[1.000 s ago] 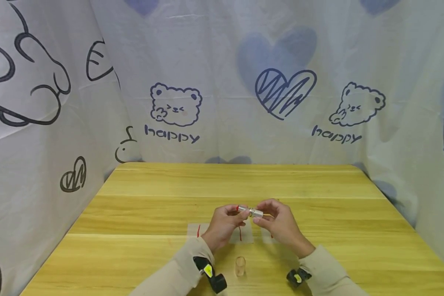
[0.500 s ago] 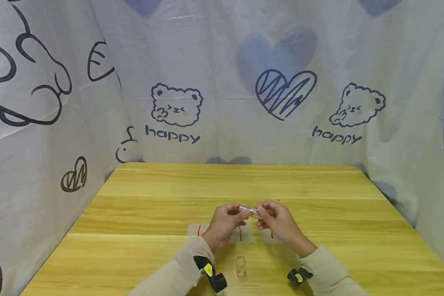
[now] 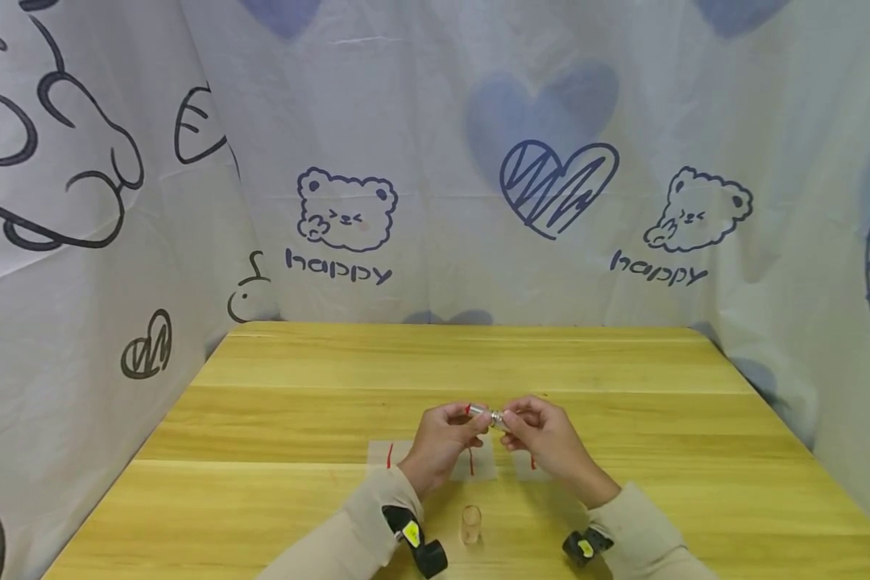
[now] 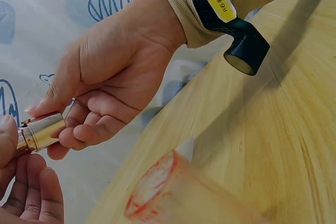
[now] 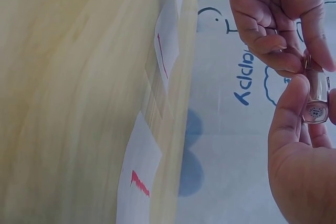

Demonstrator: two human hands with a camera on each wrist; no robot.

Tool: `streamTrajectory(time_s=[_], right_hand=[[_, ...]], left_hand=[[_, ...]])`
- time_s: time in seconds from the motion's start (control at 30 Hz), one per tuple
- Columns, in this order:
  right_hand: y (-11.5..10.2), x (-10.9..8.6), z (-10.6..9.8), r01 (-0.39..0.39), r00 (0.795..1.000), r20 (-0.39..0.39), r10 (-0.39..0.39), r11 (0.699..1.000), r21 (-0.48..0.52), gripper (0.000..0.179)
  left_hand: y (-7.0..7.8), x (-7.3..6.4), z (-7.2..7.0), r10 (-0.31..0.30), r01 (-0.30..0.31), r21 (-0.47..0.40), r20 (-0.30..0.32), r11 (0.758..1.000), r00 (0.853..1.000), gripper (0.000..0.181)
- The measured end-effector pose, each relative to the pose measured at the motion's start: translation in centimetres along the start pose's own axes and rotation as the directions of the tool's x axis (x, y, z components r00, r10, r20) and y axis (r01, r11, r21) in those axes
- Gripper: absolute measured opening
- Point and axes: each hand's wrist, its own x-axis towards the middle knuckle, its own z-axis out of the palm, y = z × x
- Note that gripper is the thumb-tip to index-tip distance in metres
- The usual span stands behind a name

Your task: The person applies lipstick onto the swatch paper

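A lipstick (image 3: 479, 412) with a silvery case and red tip is held above the table between both hands. My left hand (image 3: 438, 445) pinches its red-tip end, the tip pointing left. At the other end, my right hand (image 3: 553, 441) grips the base between thumb and fingers. A round sticker shows on the base end (image 5: 316, 113) in the right wrist view. Its shiny metal base (image 4: 47, 129) also shows in the left wrist view. Nearer the body, a clear cap (image 3: 471, 525) with reddish smears at its rim (image 4: 152, 184) stands upright on the table.
Beneath the hands lie white paper pieces with red strokes: one at the left (image 3: 379, 454), one in the middle (image 3: 484, 466) and one at the right (image 3: 525, 472), partly hidden by the hands. A printed curtain (image 3: 435, 274) hangs behind the wooden table (image 3: 275, 403).
My right thumb has moved up over the lipstick's base and the fingers have turned around it, covering more of it. My left hand and the cap stay put.
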Motion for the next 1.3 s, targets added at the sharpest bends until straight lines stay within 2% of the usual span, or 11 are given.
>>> streamTrajectory(time_s=[0.2,0.37,0.47,0.67,0.77,1.3], right_hand=[[-0.12,0.03,0.39,-0.017,0.998,-0.060,0.019,0.999,0.038,0.023],[-0.13,0.09,0.56,-0.027,0.995,-0.099,0.029,0.999,0.030,0.022],[-0.08,0.09,0.56,-0.017,0.994,-0.112,0.018,1.000,0.002,0.019],[-0.02,-0.06,0.59,0.028,0.991,-0.124,-0.042,0.993,-0.115,0.019],[-0.17,-0.10,0.72,0.016,0.988,-0.148,-0.038,0.988,-0.152,0.018],[0.00,-0.15,0.75,0.042,0.982,-0.172,-0.071,0.985,-0.167,0.020]], left_hand=[[-0.14,0.08,0.05,0.004,-0.004,0.004,-0.021,1.000,1.000,0.035],[-0.11,-0.02,0.09,0.011,-0.011,0.013,-0.023,1.000,1.000,0.034],[-0.12,-0.03,0.14,0.010,-0.010,0.011,-0.028,1.000,1.000,0.034],[-0.29,0.12,0.15,0.010,-0.011,-0.014,-0.043,1.000,0.999,0.030],[-0.25,0.14,0.18,0.009,-0.010,-0.015,-0.047,1.000,0.999,0.029],[-0.10,-0.03,0.34,0.006,-0.006,0.003,-0.043,1.000,0.999,0.028]])
